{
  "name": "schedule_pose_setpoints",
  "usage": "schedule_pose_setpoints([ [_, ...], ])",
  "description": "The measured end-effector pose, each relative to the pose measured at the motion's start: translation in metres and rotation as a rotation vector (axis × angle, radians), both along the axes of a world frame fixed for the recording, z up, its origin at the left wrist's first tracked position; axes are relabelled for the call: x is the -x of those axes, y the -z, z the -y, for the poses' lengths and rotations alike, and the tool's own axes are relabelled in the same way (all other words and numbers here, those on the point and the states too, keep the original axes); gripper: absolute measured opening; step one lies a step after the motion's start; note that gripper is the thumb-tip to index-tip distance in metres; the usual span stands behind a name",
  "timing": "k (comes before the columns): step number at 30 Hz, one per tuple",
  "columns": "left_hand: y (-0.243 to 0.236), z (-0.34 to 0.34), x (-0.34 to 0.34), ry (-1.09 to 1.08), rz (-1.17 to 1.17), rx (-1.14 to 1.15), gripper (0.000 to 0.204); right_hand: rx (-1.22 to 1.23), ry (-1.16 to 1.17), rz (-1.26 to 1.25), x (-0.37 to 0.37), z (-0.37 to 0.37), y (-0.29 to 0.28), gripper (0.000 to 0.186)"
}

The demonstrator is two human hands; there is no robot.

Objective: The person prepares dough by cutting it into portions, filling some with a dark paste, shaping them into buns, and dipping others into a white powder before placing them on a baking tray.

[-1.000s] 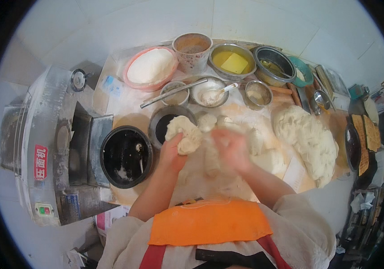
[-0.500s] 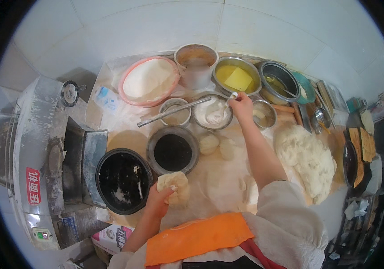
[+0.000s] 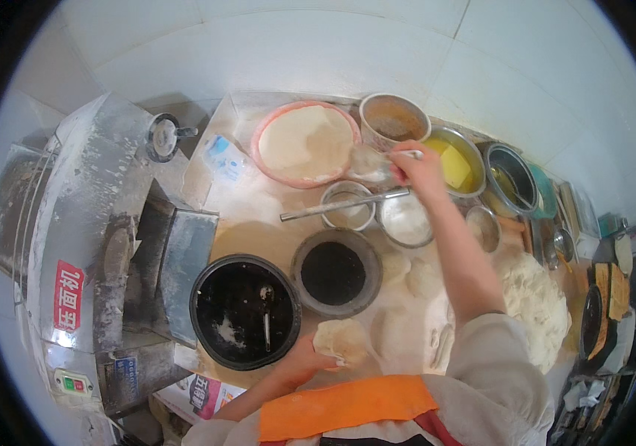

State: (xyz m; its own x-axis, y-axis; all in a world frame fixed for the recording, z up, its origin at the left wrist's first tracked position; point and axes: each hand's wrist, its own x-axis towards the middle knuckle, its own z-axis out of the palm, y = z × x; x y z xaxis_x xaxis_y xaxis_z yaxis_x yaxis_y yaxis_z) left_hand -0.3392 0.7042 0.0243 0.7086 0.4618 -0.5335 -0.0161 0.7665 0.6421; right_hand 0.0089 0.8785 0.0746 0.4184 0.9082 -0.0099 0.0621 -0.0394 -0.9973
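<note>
my left hand point(image 3: 307, 359) is gripping a soft, pale piece of dough point(image 3: 340, 340) on my side of the grey bowl point(image 3: 374, 275), half closing around the dough's left edge. my right hand point(image 3: 421, 175) is reaching out beyond the grey bowl and to its right — the fingers closing around a white-handled tool point(image 3: 411, 154), its far end blurring near the pink basin point(image 3: 296, 180). i can't tell whether that end is touching anything. a metal rod point(image 3: 318, 211) is lying just beyond the grey bowl. two small dough lumps point(image 3: 423, 279) are resting to the grey bowl's right, a big dough mass point(image 3: 535, 312) is spreading farther right, and a black pot point(image 3: 218, 293) is standing just to its left — a spoon point(image 3: 267, 327) lying inside.
</note>
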Motion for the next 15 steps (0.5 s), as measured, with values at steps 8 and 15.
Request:
schedule_pose_setpoints([
  [8,0.016,0.002,0.017,0.062,-0.126,-0.096,0.029,-0.081,0.374,0.256,0.044,-0.176,0.131,0.016],
  [15,0.005,0.001,0.026,0.033,-0.140,-0.102,0.032,0.068,0.432,-0.316,0.074,-0.195,0.122,0.013],
])
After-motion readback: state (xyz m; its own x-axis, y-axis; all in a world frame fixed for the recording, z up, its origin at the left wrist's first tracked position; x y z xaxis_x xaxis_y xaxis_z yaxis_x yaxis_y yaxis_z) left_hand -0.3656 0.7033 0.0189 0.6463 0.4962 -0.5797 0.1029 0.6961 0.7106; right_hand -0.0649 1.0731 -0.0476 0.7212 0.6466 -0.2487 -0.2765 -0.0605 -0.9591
